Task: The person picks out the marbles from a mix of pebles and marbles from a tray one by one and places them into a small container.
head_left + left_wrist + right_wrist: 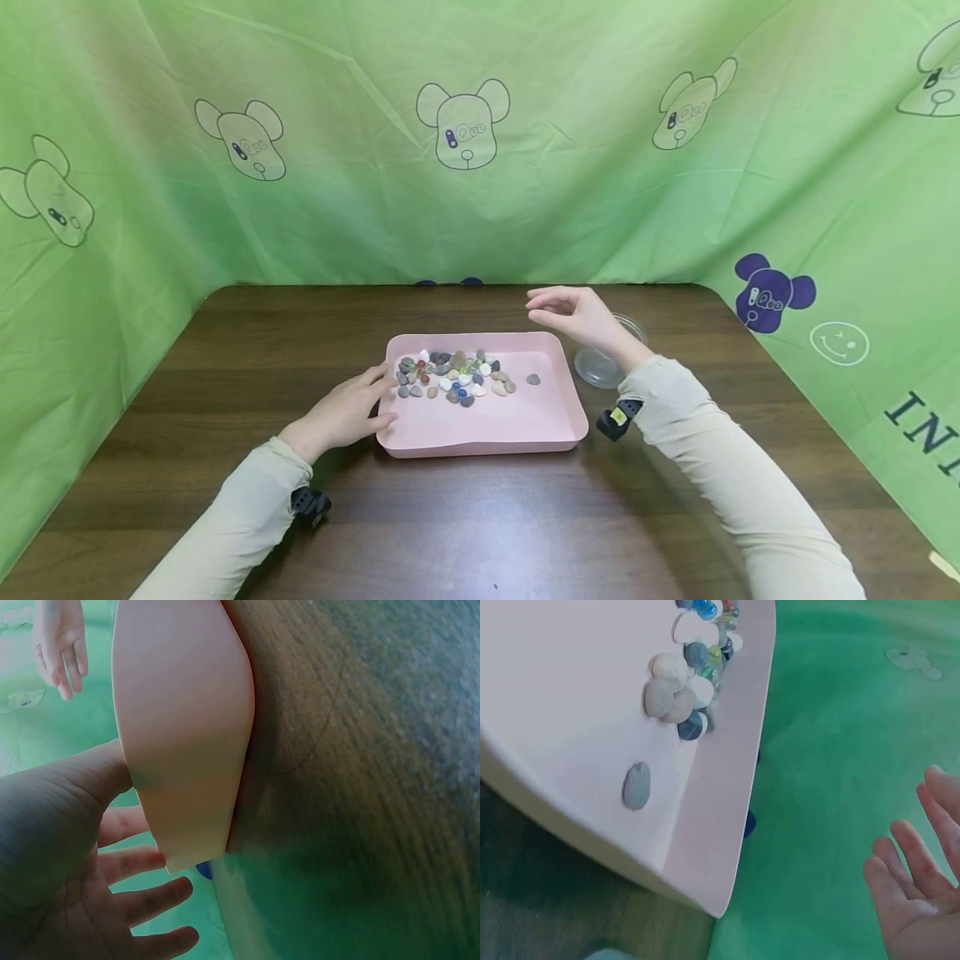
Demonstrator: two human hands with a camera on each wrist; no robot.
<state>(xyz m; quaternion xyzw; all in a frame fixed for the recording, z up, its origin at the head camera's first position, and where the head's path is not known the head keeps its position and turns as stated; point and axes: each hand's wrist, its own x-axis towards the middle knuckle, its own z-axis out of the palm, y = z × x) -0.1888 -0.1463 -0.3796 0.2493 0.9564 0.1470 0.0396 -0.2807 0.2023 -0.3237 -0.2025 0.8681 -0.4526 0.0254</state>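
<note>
A pink tray (pixel 517 429) holds a cluster of grey, white and brown pebbles (pixel 457 361) with small coloured glass marbles (pixel 461 392) among them. One grey pebble (pixel 533 379) lies apart, toward the right side. My left hand (pixel 345 408) is at the tray's left wall, fingers spread and fairly straight, with the thumb at the rim in the left wrist view. Beyond the tray's right back corner my right hand (pixel 576 317) is raised, fingers loosely bent and nothing visible in them. A clear round container (pixel 596 371) is beside the tray, partly hidden by the right hand and wrist.
The tray stands on a dark brown wooden table (pixel 300 325). A green cloth (pixel 360 208) printed with bear heads hangs behind and at both sides. Each wrist wears a black device.
</note>
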